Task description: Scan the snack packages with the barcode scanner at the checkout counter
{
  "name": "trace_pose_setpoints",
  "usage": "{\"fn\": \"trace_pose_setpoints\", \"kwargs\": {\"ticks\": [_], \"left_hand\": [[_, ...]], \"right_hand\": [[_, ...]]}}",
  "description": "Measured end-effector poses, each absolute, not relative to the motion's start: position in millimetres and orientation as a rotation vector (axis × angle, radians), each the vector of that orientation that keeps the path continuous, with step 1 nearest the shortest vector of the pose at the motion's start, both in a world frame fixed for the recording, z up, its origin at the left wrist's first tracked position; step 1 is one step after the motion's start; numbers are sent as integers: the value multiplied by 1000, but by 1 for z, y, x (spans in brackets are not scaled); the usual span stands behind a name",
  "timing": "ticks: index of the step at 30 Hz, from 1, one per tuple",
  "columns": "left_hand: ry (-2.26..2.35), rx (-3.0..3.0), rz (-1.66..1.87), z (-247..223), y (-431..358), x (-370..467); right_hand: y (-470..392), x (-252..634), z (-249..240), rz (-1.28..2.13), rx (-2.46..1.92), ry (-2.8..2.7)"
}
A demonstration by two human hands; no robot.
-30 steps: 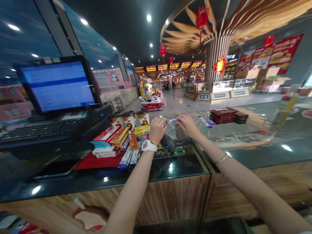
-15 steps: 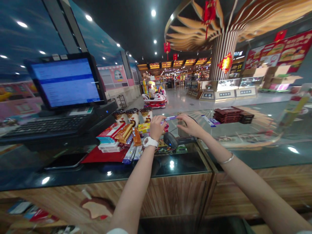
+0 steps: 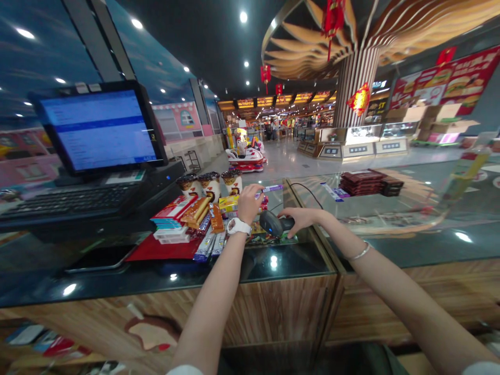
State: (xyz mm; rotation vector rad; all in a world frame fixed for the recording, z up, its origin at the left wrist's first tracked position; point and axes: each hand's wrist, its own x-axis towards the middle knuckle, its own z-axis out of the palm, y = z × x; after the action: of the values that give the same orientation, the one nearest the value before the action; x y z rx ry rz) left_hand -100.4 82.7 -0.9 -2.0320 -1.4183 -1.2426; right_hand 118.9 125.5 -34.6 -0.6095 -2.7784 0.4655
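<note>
A thin purple-and-white wrapped stick [image 3: 272, 188] juts from the fingers of my left hand [image 3: 250, 203], which is closed on its left end above the counter. Beside it, my right hand [image 3: 304, 219] curls over the handle of a black barcode scanner [image 3: 273, 224]; most of the handle is hidden by the fingers. The scanner's head, with a small blue light, points left. Just left of my left hand lie a yellow packet [image 3: 227, 204], orange-brown snack packs [image 3: 195, 211], silver-purple sticks [image 3: 210, 245] and red-and-white boxes [image 3: 174, 211].
Three lidded cups [image 3: 210, 186] stand behind the snacks. A monitor [image 3: 101, 130] and keyboard [image 3: 70, 200] occupy the left, with a dark phone-like tablet [image 3: 101, 259] in front. On the right glass counter are stacked brown packs [image 3: 361, 183] and purple sticks [image 3: 334, 191].
My right hand has let go of the purple stick's right end and come down onto the scanner's handle. My left hand keeps the stick at about the same place.
</note>
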Motion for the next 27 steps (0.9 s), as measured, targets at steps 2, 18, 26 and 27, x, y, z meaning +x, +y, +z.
{"fn": "trace_pose_setpoints", "kwargs": {"ticks": [2, 18, 26, 27], "left_hand": [[-1425, -2020, -1261, -1, 83, -102], [-1461, -1981, -1309, -4, 91, -116], [-1440, -2011, -1243, -3, 94, -115], [-1437, -2013, -1235, -4, 95, -115]], "right_hand": [[126, 118, -34, 424, -645, -2795], [116, 119, -14, 343, -844, -2823], [106, 131, -2, -6, -798, -2618], [105, 134, -1, -58, -802, -2598]]}}
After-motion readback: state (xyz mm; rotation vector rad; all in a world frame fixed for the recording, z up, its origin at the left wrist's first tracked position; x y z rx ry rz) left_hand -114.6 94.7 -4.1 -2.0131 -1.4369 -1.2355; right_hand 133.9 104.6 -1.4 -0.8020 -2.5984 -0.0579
